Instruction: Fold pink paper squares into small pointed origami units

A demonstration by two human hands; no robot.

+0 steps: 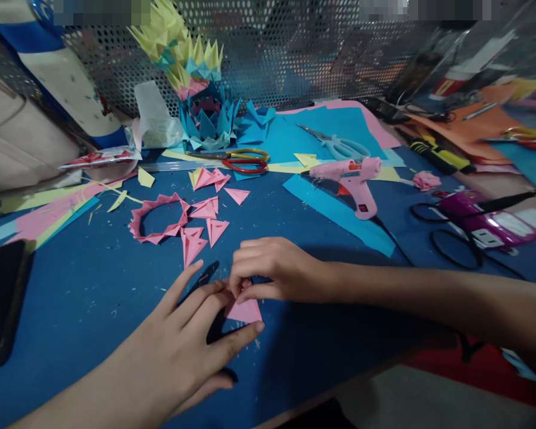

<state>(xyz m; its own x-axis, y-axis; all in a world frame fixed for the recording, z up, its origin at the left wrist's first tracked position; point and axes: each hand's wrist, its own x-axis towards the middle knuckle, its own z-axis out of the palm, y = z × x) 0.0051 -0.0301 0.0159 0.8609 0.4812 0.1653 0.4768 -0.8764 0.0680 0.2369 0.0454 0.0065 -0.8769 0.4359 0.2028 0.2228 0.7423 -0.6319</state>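
A small folded piece of pink paper (pixel 243 311) lies on the blue tabletop between my hands. My left hand (pixel 183 339) is spread out, with fingertips resting at the paper's left side and lower right corner. My right hand (pixel 272 268) is closed, its thumb and fingers pinching the paper's upper edge; the fingers hide part of the fold. Just beyond are several folded pink triangle pieces (pixel 205 207) and a ring of joined pink pieces (pixel 161 219).
A pink glue gun (pixel 352 179) with a black cord lies ahead on the right. Red-and-yellow-handled scissors (pixel 245 159) and blue-handled scissors (pixel 339 143) lie farther back. Tall origami pieces (pixel 209 119) stand near the mesh panel. A dark phone (pixel 2 304) is at left.
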